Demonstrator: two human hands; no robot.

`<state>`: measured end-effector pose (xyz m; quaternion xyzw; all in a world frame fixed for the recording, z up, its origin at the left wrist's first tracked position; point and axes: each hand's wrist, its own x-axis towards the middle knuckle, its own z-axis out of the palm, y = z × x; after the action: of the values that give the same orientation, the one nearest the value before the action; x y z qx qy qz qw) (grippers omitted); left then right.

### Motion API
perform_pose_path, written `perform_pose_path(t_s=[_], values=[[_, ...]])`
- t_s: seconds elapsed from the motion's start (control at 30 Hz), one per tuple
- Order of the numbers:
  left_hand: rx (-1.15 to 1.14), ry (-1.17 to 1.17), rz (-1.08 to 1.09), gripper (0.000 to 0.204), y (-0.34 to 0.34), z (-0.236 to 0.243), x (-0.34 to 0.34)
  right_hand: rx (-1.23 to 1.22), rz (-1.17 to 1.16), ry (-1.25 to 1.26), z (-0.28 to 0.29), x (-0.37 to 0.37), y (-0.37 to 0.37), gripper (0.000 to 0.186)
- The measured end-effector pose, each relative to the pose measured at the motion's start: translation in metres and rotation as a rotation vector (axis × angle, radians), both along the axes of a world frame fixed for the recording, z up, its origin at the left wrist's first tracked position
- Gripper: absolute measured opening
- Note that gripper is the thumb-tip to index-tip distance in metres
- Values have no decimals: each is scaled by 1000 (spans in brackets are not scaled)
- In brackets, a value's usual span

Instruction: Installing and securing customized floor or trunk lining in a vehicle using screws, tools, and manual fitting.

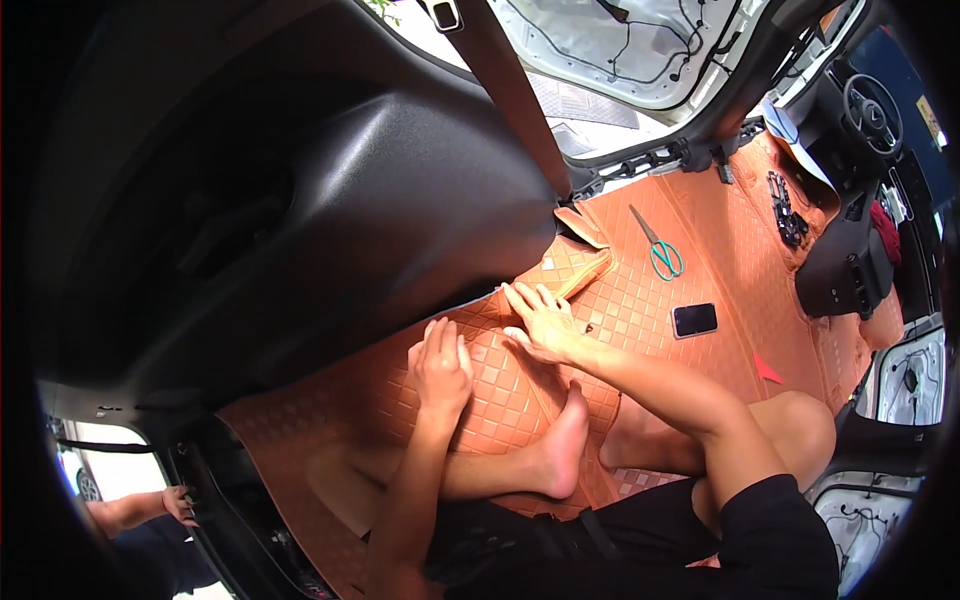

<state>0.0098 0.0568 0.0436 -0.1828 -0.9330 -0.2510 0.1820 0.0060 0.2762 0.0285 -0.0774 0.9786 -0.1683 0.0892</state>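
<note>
An orange-brown quilted car floor mat (500, 372) covers the floor under me, its edge meeting the black side trim (400, 220). My left hand (441, 368) lies on the mat close to that edge, fingers stretched out side by side. Further right, my right hand (545, 322) is spread on the mat, fingertips at the edge by the trim. Neither hand holds anything that I can see. Beyond the right hand, a cut flap of the mat (585, 277) is folded up near the trim's corner.
Scissors with teal handles (664, 258) and a black phone (695, 320) lie on the mat to the right. A red pointed scrap (767, 369) and a black switch panel (787, 212) are further off. A brown seat belt (515, 90) hangs ahead. Another person's hand (180, 505) is at lower left.
</note>
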Motion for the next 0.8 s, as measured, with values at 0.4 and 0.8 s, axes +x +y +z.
perform_pose_path(t_s=[0.4,0.8], values=[[-324,-819,272,43,77,6,-51,37,204,-67,-30,-9,27,74],[215,-983,499,36,78,-13,-53,-52,175,291,-83,-25,56,77]])
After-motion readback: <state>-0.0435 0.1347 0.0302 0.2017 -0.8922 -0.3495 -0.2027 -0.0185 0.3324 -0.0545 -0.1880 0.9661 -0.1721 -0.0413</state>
